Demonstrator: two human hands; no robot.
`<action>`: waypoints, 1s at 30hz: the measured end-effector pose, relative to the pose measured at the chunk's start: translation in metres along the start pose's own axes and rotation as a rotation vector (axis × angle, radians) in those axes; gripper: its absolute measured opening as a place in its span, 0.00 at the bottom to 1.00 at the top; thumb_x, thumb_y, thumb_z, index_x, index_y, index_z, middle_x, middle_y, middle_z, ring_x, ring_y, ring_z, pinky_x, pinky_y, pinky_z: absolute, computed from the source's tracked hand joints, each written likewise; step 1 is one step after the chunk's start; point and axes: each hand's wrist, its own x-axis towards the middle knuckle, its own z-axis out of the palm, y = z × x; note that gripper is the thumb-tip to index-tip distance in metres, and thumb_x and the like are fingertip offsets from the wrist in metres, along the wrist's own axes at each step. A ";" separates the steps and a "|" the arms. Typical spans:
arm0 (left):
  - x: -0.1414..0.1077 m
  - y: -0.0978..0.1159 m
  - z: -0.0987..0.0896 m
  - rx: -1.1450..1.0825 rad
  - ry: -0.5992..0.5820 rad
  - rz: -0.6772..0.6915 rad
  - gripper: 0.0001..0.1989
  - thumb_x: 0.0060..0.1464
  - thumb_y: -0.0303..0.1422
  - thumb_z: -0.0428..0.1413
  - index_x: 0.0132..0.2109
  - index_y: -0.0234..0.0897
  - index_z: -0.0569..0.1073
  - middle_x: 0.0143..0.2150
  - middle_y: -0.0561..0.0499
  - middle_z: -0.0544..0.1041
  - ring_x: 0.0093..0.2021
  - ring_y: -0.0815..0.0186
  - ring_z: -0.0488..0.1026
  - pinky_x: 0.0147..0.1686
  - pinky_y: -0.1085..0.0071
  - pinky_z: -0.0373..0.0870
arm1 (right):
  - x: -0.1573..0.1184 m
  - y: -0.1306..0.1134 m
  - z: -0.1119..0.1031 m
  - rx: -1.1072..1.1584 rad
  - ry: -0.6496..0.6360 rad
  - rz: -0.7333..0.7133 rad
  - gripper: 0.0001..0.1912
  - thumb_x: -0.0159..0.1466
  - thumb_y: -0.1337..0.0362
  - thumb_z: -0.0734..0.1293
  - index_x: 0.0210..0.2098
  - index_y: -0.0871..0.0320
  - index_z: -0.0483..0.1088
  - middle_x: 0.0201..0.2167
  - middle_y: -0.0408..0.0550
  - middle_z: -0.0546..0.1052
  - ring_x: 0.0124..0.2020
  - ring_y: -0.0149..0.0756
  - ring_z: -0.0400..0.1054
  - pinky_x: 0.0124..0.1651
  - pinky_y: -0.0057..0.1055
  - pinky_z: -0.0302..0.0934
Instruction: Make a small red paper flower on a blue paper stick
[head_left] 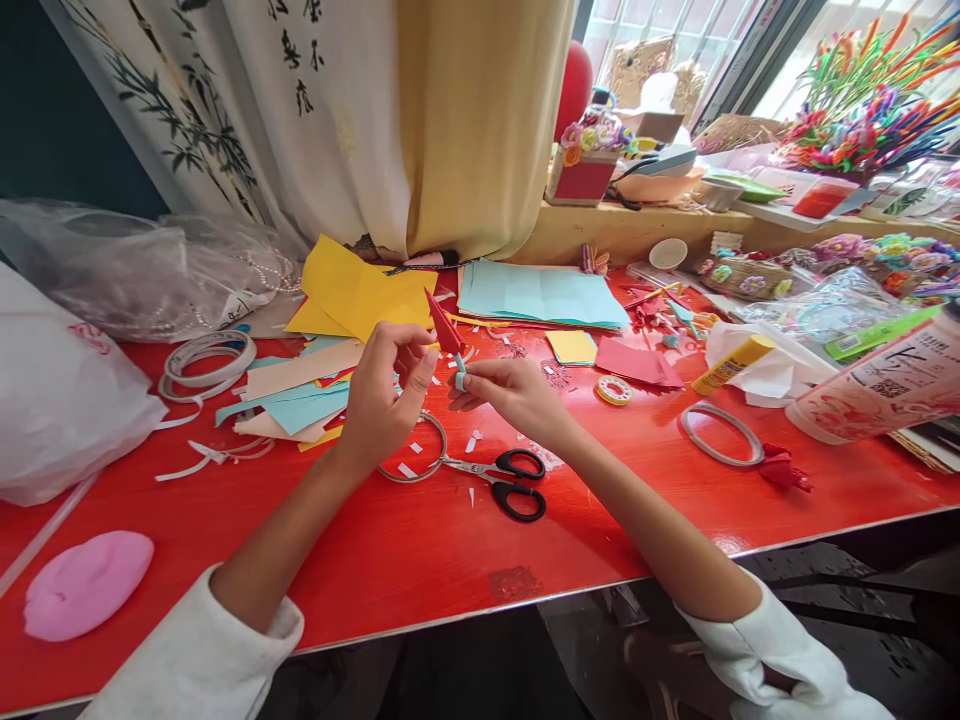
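Observation:
My right hand [514,395] pinches a small light blue paper strip [460,372], bent into a loop, between thumb and fingertips. Just above it, joined or touching, a pointed red folded paper piece [447,328] stands tilted. My left hand [390,385] is curled, its thumb and index fingertips together at the red piece's left edge; the exact contact is partly hidden. Below the hands lie black-handled scissors [517,487], their blades reaching over a roll of tape [442,455]. White paper scraps [407,470] are scattered around them.
Yellow paper [375,295] and light blue sheets [540,295] lie at the back. Coloured strips [292,400] are piled left, near tape rolls [206,360]. On the right are red paper [637,362], a glue stick [733,364], a tape ring [720,433] and a large bottle [885,375].

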 end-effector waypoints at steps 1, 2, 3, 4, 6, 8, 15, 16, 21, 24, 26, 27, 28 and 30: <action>0.000 0.000 0.001 0.008 0.003 -0.002 0.07 0.56 0.33 0.51 0.42 0.41 0.66 0.35 0.53 0.67 0.33 0.71 0.65 0.34 0.73 0.66 | 0.000 0.001 0.000 -0.031 0.012 -0.005 0.11 0.60 0.63 0.60 0.29 0.63 0.71 0.26 0.49 0.77 0.29 0.33 0.74 0.36 0.32 0.70; -0.001 -0.001 0.001 0.017 0.011 -0.006 0.06 0.56 0.33 0.51 0.42 0.41 0.66 0.35 0.53 0.67 0.33 0.71 0.66 0.34 0.73 0.66 | 0.000 0.002 0.001 -0.058 0.024 -0.008 0.11 0.60 0.63 0.60 0.29 0.63 0.71 0.26 0.49 0.77 0.29 0.33 0.74 0.36 0.31 0.69; -0.001 -0.001 0.002 0.028 0.026 -0.016 0.06 0.56 0.34 0.51 0.42 0.40 0.66 0.35 0.53 0.67 0.34 0.71 0.66 0.34 0.73 0.65 | 0.000 0.003 0.001 -0.082 0.037 -0.010 0.12 0.61 0.63 0.59 0.28 0.62 0.71 0.26 0.49 0.77 0.28 0.33 0.74 0.35 0.31 0.69; -0.002 -0.002 0.003 0.038 0.051 -0.036 0.06 0.56 0.34 0.50 0.41 0.40 0.66 0.35 0.53 0.68 0.34 0.71 0.66 0.35 0.74 0.65 | 0.000 0.004 0.002 -0.102 0.051 -0.009 0.12 0.61 0.63 0.59 0.27 0.62 0.70 0.25 0.48 0.77 0.28 0.33 0.74 0.34 0.30 0.69; -0.002 -0.004 0.005 0.050 0.113 -0.108 0.07 0.57 0.35 0.50 0.42 0.40 0.65 0.35 0.53 0.68 0.33 0.71 0.65 0.34 0.74 0.64 | 0.000 0.005 0.003 -0.123 0.080 -0.002 0.12 0.61 0.64 0.59 0.26 0.62 0.69 0.25 0.48 0.76 0.27 0.32 0.74 0.32 0.29 0.69; -0.001 -0.006 0.007 0.067 0.117 -0.208 0.09 0.57 0.37 0.48 0.43 0.39 0.66 0.34 0.53 0.68 0.32 0.71 0.65 0.33 0.73 0.64 | 0.002 0.006 0.003 -0.111 0.109 0.002 0.12 0.61 0.64 0.58 0.26 0.61 0.67 0.25 0.47 0.76 0.26 0.31 0.73 0.31 0.27 0.68; 0.000 -0.006 0.011 0.128 -0.248 -0.237 0.11 0.55 0.39 0.51 0.35 0.37 0.71 0.35 0.52 0.71 0.31 0.70 0.66 0.34 0.71 0.64 | 0.005 0.010 0.004 -0.166 0.142 -0.019 0.10 0.62 0.64 0.58 0.26 0.59 0.64 0.24 0.44 0.73 0.23 0.27 0.68 0.30 0.25 0.64; 0.000 -0.006 0.011 0.127 -0.247 -0.232 0.10 0.54 0.38 0.51 0.36 0.37 0.72 0.36 0.51 0.72 0.31 0.70 0.67 0.34 0.72 0.64 | 0.005 0.011 0.004 -0.156 0.136 -0.015 0.09 0.62 0.64 0.58 0.27 0.59 0.64 0.24 0.43 0.72 0.23 0.26 0.68 0.30 0.25 0.64; -0.001 -0.005 0.010 0.126 -0.234 -0.246 0.08 0.55 0.35 0.51 0.38 0.37 0.72 0.38 0.52 0.72 0.31 0.70 0.68 0.35 0.72 0.65 | 0.006 0.012 0.004 -0.058 0.080 -0.028 0.06 0.61 0.65 0.58 0.32 0.59 0.64 0.26 0.42 0.71 0.24 0.27 0.67 0.31 0.26 0.63; -0.001 -0.002 0.010 0.116 -0.243 -0.231 0.11 0.56 0.36 0.49 0.41 0.39 0.73 0.39 0.52 0.72 0.33 0.70 0.68 0.36 0.72 0.65 | 0.005 0.011 0.006 -0.176 0.187 -0.042 0.06 0.62 0.66 0.57 0.33 0.59 0.65 0.25 0.42 0.70 0.23 0.27 0.68 0.31 0.27 0.62; -0.002 0.000 0.011 0.123 -0.245 -0.222 0.11 0.56 0.37 0.50 0.42 0.39 0.73 0.39 0.51 0.72 0.33 0.70 0.68 0.36 0.72 0.65 | 0.004 0.011 0.007 -0.294 0.263 -0.053 0.06 0.61 0.66 0.58 0.34 0.59 0.65 0.24 0.42 0.70 0.22 0.28 0.68 0.30 0.27 0.62; -0.002 0.001 0.011 0.134 -0.246 -0.215 0.11 0.55 0.37 0.50 0.42 0.39 0.73 0.38 0.51 0.72 0.32 0.70 0.68 0.36 0.72 0.65 | 0.004 0.012 0.008 -0.323 0.279 -0.059 0.05 0.61 0.66 0.58 0.34 0.58 0.65 0.24 0.41 0.70 0.22 0.28 0.68 0.30 0.28 0.62; -0.003 0.001 0.011 0.146 -0.244 -0.205 0.11 0.55 0.37 0.51 0.42 0.38 0.73 0.38 0.51 0.73 0.32 0.70 0.69 0.36 0.72 0.66 | 0.003 0.013 0.009 -0.320 0.277 -0.064 0.05 0.62 0.65 0.58 0.35 0.58 0.64 0.24 0.41 0.71 0.22 0.28 0.68 0.30 0.28 0.63; -0.004 0.001 0.012 0.164 -0.232 -0.181 0.10 0.55 0.36 0.51 0.41 0.38 0.73 0.37 0.51 0.74 0.32 0.69 0.69 0.36 0.72 0.66 | 0.003 0.016 0.010 -0.241 0.241 -0.073 0.06 0.62 0.64 0.58 0.37 0.57 0.63 0.25 0.41 0.71 0.23 0.28 0.69 0.30 0.28 0.64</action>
